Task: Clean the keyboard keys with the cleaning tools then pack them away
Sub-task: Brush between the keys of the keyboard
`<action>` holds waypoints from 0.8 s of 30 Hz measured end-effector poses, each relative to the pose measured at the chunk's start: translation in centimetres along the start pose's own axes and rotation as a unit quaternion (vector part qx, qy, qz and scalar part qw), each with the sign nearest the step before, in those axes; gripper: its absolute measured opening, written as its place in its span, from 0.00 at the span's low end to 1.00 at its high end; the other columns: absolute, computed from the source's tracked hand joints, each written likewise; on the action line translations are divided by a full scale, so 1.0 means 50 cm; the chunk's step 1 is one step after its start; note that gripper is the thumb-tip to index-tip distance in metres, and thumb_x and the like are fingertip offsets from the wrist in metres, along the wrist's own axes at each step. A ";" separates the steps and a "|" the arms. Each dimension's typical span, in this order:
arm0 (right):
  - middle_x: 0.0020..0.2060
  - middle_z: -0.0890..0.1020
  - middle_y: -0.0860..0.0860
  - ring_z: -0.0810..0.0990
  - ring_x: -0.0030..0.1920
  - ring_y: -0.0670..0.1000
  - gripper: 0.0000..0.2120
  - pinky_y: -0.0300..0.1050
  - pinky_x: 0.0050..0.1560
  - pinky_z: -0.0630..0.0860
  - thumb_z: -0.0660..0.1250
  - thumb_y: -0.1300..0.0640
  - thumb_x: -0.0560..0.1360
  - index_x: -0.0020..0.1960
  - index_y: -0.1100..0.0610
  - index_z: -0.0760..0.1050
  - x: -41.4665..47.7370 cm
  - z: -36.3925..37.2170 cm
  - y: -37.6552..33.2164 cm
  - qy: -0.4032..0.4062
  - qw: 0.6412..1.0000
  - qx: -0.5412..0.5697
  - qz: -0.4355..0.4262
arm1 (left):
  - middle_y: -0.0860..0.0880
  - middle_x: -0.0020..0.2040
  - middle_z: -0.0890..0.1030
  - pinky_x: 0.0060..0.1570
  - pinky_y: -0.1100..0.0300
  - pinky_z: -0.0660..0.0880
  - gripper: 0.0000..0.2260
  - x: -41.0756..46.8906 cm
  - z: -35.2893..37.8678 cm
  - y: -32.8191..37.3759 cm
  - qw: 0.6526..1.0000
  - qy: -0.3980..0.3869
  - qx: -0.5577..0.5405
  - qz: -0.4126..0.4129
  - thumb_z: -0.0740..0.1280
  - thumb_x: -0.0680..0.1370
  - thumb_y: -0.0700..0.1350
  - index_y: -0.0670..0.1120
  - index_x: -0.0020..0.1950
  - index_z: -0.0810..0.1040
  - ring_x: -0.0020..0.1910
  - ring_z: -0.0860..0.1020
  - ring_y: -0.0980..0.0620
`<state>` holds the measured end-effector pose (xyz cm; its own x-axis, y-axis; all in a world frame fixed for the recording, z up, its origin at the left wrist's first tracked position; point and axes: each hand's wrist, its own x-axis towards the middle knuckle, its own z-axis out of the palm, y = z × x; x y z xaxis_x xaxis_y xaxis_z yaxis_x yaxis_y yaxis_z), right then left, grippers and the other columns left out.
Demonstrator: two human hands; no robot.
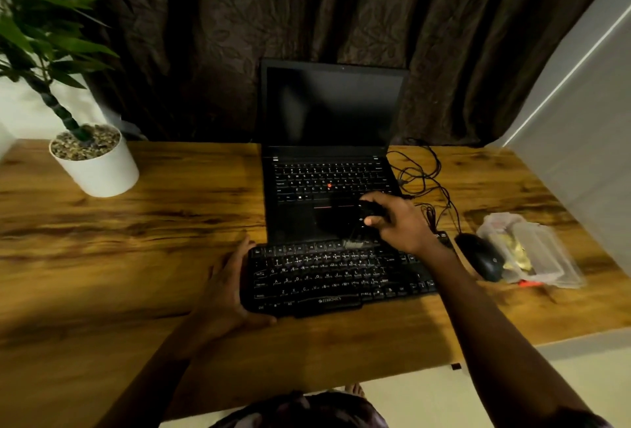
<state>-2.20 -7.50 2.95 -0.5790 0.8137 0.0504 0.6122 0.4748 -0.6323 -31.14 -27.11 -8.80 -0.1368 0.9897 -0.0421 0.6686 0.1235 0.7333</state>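
A black external keyboard (pixel 341 279) lies on the wooden desk (pixel 136 229) in front of an open laptop (pixel 327 161). My right hand (pixel 399 223) grips a dark cleaning brush (pixel 367 212); its pale bristles (pixel 353 244) touch the keyboard's top row of keys. My left hand (pixel 228 287) holds the keyboard's left edge, fingers along the side and thumb at the front corner. A clear plastic case (pixel 532 253) with yellowish items inside lies at the right.
A black mouse (pixel 481 255) sits between the keyboard and the plastic case, its tangled cable (pixel 423 175) running behind the laptop. A white potted plant (pixel 95 161) stands at the desk's back left. Dark curtains hang behind. The desk's front edge is close to my body.
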 end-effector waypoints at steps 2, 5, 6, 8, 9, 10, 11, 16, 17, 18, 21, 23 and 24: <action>0.53 0.80 0.50 0.79 0.52 0.47 0.19 0.34 0.45 0.77 0.68 0.67 0.75 0.64 0.54 0.74 -0.003 -0.014 0.013 -0.004 1.000 0.011 0.016 | 0.56 0.78 0.58 0.73 0.39 0.49 0.67 0.000 0.000 -0.001 1.000 -0.002 0.002 0.003 0.74 0.50 0.78 0.65 0.78 0.37 0.76 0.57 0.47; 0.53 0.80 0.53 0.80 0.52 0.51 0.21 0.49 0.46 0.83 0.68 0.67 0.75 0.65 0.53 0.74 -0.013 -0.042 0.035 -0.008 0.999 -0.026 0.029 | 0.57 0.78 0.59 0.73 0.38 0.49 0.67 -0.001 0.001 0.000 1.000 -0.004 0.001 0.007 0.73 0.50 0.78 0.64 0.78 0.37 0.76 0.57 0.47; 0.52 0.80 0.54 0.81 0.51 0.51 0.21 0.51 0.46 0.83 0.68 0.67 0.75 0.65 0.53 0.74 -0.014 -0.048 0.039 -0.005 0.999 -0.041 0.032 | 0.57 0.78 0.59 0.73 0.39 0.49 0.67 -0.001 0.000 0.000 1.000 -0.003 0.001 0.005 0.73 0.50 0.78 0.63 0.78 0.37 0.76 0.57 0.47; 0.51 0.81 0.53 0.81 0.50 0.51 0.21 0.51 0.46 0.83 0.69 0.66 0.75 0.65 0.51 0.74 -0.015 -0.048 0.038 -0.001 0.997 -0.062 0.036 | 0.58 0.78 0.59 0.73 0.39 0.49 0.68 0.000 -0.001 0.000 1.000 -0.001 0.001 0.001 0.73 0.49 0.78 0.62 0.78 0.38 0.76 0.57 0.47; 0.51 0.81 0.53 0.81 0.50 0.51 0.21 0.50 0.46 0.83 0.69 0.65 0.75 0.65 0.51 0.74 -0.013 -0.042 0.033 -0.002 0.997 -0.064 0.032 | 0.59 0.77 0.59 0.73 0.39 0.49 0.68 0.000 -0.002 0.001 1.000 0.000 0.000 0.003 0.73 0.49 0.78 0.62 0.79 0.38 0.76 0.57 0.47; 0.51 0.81 0.52 0.81 0.51 0.50 0.20 0.49 0.47 0.82 0.69 0.64 0.75 0.65 0.50 0.73 -0.012 -0.034 0.027 -0.002 0.998 -0.057 0.024 | 0.60 0.77 0.58 0.72 0.39 0.49 0.68 0.000 -0.002 0.002 1.000 0.001 0.001 0.006 0.73 0.49 0.78 0.62 0.79 0.38 0.76 0.57 0.47; 0.51 0.81 0.51 0.80 0.51 0.49 0.19 0.45 0.47 0.82 0.69 0.64 0.75 0.64 0.51 0.73 -0.010 -0.023 0.019 -0.002 0.999 -0.042 0.015 | 0.60 0.77 0.58 0.73 0.38 0.50 0.68 -0.001 -0.002 0.002 1.000 0.001 0.003 0.008 0.73 0.49 0.78 0.62 0.79 0.38 0.76 0.57 0.47; 0.51 0.79 0.49 0.79 0.49 0.45 0.20 0.35 0.41 0.80 0.68 0.67 0.75 0.64 0.53 0.74 -0.011 -0.010 0.002 -0.010 1.000 0.001 0.014 | 0.54 0.78 0.60 0.73 0.37 0.51 0.69 0.001 0.000 0.000 1.000 0.003 0.009 0.002 0.73 0.49 0.78 0.61 0.79 0.40 0.77 0.58 0.46; 0.52 0.79 0.50 0.80 0.50 0.47 0.20 0.39 0.43 0.81 0.68 0.67 0.75 0.64 0.52 0.73 -0.013 -0.020 0.010 -0.010 1.000 -0.008 0.016 | 0.54 0.78 0.60 0.73 0.37 0.50 0.68 0.002 0.001 -0.001 1.000 0.004 0.007 0.003 0.73 0.49 0.78 0.61 0.79 0.40 0.77 0.58 0.46; 0.52 0.80 0.51 0.80 0.51 0.49 0.20 0.43 0.44 0.82 0.68 0.66 0.75 0.64 0.51 0.73 -0.016 -0.031 0.019 -0.012 0.999 -0.023 0.018 | 0.54 0.78 0.60 0.73 0.37 0.50 0.68 0.001 0.001 -0.001 1.000 0.003 0.005 0.004 0.73 0.49 0.78 0.61 0.79 0.40 0.77 0.58 0.46; 0.52 0.79 0.51 0.79 0.50 0.48 0.21 0.38 0.40 0.78 0.67 0.65 0.76 0.66 0.51 0.73 -0.024 -0.054 0.040 -0.012 0.997 -0.055 0.046 | 0.53 0.79 0.59 0.74 0.37 0.48 0.68 -0.002 0.000 0.002 1.000 0.001 -0.006 0.000 0.74 0.49 0.78 0.63 0.78 0.39 0.77 0.57 0.46; 0.53 0.78 0.51 0.79 0.49 0.47 0.22 0.38 0.40 0.78 0.68 0.62 0.76 0.67 0.47 0.71 -0.027 -0.050 0.036 -0.012 0.996 -0.067 0.057 | 0.52 0.79 0.60 0.74 0.36 0.49 0.67 -0.002 0.002 0.001 1.000 0.004 -0.003 0.000 0.74 0.49 0.78 0.64 0.78 0.38 0.77 0.57 0.46; 0.54 0.78 0.51 0.79 0.49 0.49 0.22 0.41 0.41 0.80 0.68 0.61 0.76 0.67 0.46 0.71 -0.028 -0.042 0.030 -0.012 0.996 -0.066 0.053 | 0.53 0.79 0.60 0.74 0.36 0.49 0.67 -0.003 0.002 0.000 1.000 0.005 0.001 0.001 0.74 0.49 0.78 0.64 0.78 0.39 0.77 0.57 0.46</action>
<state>0.65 -7.21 3.53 -0.5187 0.8544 -0.0316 0.7359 0.4274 -0.5252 -31.07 -27.26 -8.86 -0.1431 0.9891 -0.0333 0.6706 0.1216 0.7318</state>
